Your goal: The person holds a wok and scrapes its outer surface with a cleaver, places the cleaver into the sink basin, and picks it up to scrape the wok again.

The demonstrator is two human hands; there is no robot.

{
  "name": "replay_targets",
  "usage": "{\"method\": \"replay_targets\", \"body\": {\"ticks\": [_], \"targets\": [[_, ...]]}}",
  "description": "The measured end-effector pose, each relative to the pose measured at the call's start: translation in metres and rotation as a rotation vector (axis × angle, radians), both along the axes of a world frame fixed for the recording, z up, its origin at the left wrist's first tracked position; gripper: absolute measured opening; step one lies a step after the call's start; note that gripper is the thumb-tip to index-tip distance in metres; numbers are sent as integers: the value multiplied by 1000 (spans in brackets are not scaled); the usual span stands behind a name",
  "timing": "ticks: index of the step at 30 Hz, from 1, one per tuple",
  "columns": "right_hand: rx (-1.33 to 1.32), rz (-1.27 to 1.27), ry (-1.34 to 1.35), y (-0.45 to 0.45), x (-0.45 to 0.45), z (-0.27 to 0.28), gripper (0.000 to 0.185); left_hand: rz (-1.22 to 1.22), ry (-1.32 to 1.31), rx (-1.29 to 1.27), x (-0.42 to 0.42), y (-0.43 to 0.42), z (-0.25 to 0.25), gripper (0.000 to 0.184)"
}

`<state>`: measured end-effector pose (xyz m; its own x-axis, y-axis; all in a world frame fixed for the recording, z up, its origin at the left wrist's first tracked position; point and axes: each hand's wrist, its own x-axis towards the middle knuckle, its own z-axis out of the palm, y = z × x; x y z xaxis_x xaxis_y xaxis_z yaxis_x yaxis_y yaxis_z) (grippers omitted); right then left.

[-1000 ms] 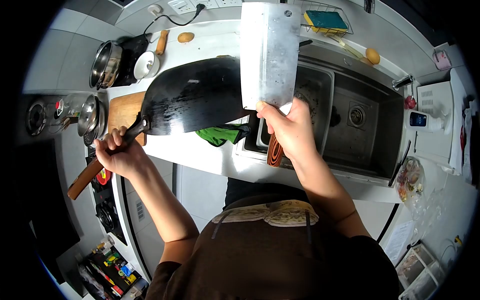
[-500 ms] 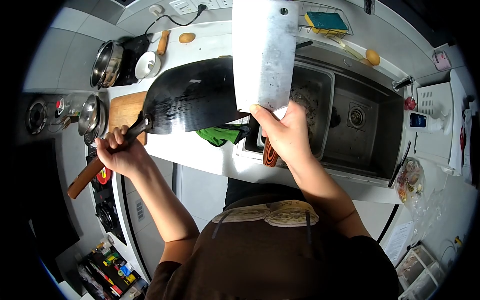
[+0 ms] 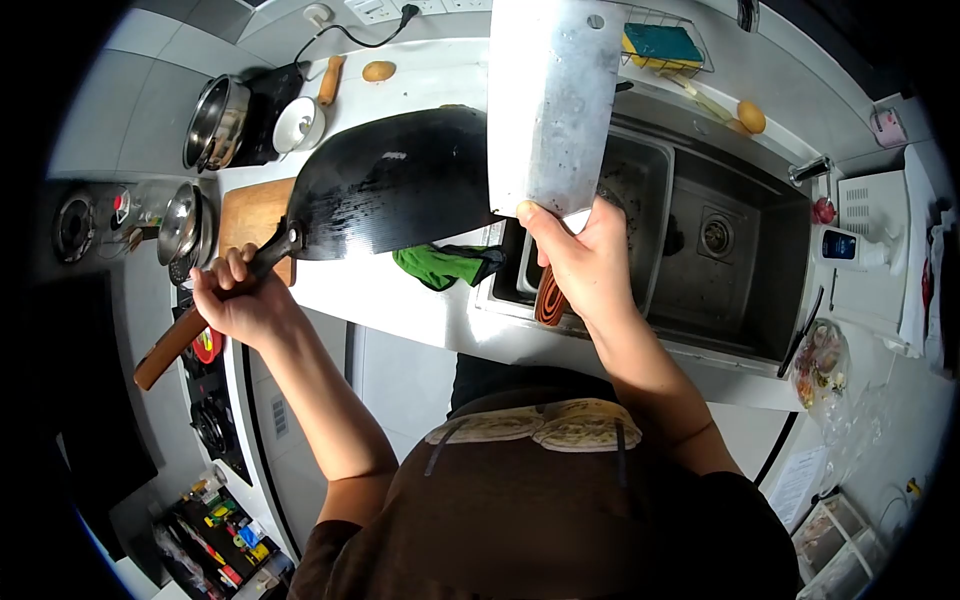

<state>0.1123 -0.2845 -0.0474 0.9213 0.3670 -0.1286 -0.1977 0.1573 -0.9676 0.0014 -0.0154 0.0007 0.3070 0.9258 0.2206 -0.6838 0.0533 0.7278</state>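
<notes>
My left hand (image 3: pixel 245 300) is wrapped round the wooden handle of a black wok (image 3: pixel 390 185), held tilted above the counter with its dark underside showing. In my right hand (image 3: pixel 580 255) is a broad cleaver (image 3: pixel 552 110), gripped where the blade meets the wood-patterned handle, its blade upright and overlapping the wok's right edge in view. Whether blade and wok touch, I cannot tell. Under the wok's edge lies a green and black cloth (image 3: pixel 445 265), and a wooden cutting board (image 3: pixel 255 215) is partly hidden behind the wok.
A double sink (image 3: pixel 740 250) is at the right. Pots (image 3: pixel 215 120), a white bowl (image 3: pixel 298 125) and a potato (image 3: pixel 379 71) sit at the back left. A sponge (image 3: pixel 662 45) rests in a wire rack at the back. Metal bowls (image 3: pixel 180 225) are at the left.
The cleaver and my right hand shifted left, then back to the right. The wok stays in my left hand, nearly unmoved.
</notes>
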Motion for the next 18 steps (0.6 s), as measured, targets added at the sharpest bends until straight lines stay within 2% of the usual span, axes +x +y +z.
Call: {"method": "replay_targets", "body": {"ticks": [9, 18], "targets": [[-12, 7, 24, 3, 3, 3, 11, -2, 5, 27, 0, 0, 0, 34], [-57, -22, -89, 6, -3, 1, 14, -4, -2, 9, 0, 0, 0, 33]]}}
